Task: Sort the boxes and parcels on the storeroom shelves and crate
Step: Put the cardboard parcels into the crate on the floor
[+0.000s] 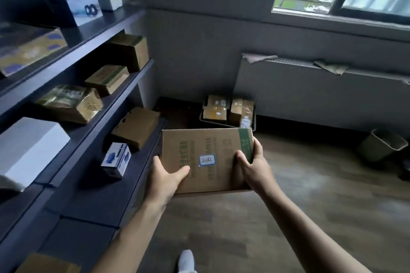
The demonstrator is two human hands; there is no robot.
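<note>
Cardboard box (206, 159), held off the floor.
Your left hand (165, 178) and right hand (251, 165) grip its sides, crate (228, 112) beyond it.

Label (207, 160) on carton (199, 139) unreadable; crate (254, 121) partly behind it; white box (26, 150) cut off at L edge.

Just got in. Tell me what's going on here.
A person holds a cardboard box in the air with both hands, the left hand at its near left corner and the right hand curled round its right edge. It is beside dark shelves that carry other boxes. A crate on the floor beyond holds several parcels.
</note>
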